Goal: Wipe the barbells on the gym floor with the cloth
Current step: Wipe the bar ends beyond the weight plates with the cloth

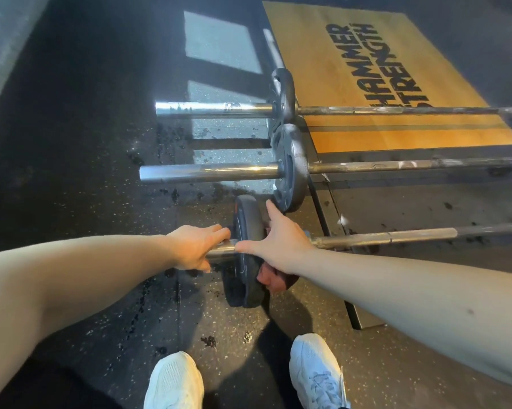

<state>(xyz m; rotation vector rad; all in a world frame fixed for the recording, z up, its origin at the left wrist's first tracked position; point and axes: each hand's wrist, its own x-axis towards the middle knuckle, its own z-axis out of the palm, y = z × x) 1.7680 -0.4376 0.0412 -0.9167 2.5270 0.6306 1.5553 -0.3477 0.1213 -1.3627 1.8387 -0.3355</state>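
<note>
Steel barbells (207, 172), three, are laid on black speckled rubber floor (101, 172); the nearest barbell (381, 236) at six o'clock is gripped by the left hand (194, 249), one reddish cloth (274, 280) pressed against it under the spread right hand (278, 240); one tan wooden platform (352, 69) at one o'clock

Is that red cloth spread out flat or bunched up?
Bunched up: the cloth hangs in crumpled folds under the right hand, against the nearest plate.
</note>
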